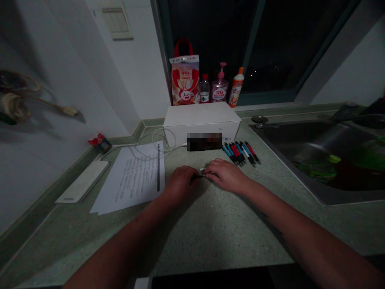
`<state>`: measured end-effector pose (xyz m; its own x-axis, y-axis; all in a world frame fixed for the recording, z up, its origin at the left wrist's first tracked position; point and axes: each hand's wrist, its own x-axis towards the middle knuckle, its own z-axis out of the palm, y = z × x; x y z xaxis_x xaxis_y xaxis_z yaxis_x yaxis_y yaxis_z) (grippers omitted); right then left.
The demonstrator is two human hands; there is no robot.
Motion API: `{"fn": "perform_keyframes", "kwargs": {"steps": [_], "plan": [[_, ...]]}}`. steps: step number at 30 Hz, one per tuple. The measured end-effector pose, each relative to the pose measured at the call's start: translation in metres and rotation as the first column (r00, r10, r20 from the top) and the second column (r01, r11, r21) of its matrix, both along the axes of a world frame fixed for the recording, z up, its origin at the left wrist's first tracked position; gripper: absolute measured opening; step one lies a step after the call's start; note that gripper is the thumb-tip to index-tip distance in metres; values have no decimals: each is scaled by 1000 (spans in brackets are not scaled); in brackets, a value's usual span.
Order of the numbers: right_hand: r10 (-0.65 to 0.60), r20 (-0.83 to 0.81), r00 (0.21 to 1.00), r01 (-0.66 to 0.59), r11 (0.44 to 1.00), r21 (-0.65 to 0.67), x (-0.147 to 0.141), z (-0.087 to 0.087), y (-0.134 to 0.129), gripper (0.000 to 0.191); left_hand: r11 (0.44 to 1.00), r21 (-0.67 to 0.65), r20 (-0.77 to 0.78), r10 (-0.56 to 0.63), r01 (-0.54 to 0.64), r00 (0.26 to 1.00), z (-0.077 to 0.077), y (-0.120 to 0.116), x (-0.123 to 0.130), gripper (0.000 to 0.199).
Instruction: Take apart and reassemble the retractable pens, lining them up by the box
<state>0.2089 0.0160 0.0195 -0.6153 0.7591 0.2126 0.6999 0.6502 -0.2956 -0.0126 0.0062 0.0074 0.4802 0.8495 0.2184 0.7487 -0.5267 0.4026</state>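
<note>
Left hand [181,182]: grip closed on the dark end of a small slim item [202,175], mid-tabletop [210,228]. Right hand [226,175]: grip closed on its light end, left of the sink's edge [288,166].

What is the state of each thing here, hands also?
Left hand, fingers closed on slim dark piece
Right hand, fingers closed on slim pale piece
White box, closed
Red-capped bottle, upright, capped
Pump bottle, upright
Orange-capped bottle, upright, capped
Pens, lying in a row
Printed papers, flat, overlapping
White cable, loosely looped
Dark device, blurred, cannot tell
</note>
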Motion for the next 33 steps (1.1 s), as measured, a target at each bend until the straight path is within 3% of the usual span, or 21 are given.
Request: {"fn": "perform_keyframes", "kwargs": {"steps": [8,13,19,25,33], "plan": [[-199,5,980,199,980,0,21,2,11,15,995,-25,-59,96,-97,994,3,2,-7,16],[-179,1,984,179,984,-10,20,3,10,17,999,-46,-89,4,-8,996,4,-6,0,10],[-146,-15,989,146,989,-19,17,2,8,16,981,-5,44,195,-195,980,5,-2,-3,14],[-119,-80,990,115,992,-48,16,2,8,13,991,-48,38,125,-123,991,-2,4,-5,12],[-152,-7,988,151,985,-86,21,5,7,9,982,-84,-26,165,-167,986,0,6,-5,13]]}}
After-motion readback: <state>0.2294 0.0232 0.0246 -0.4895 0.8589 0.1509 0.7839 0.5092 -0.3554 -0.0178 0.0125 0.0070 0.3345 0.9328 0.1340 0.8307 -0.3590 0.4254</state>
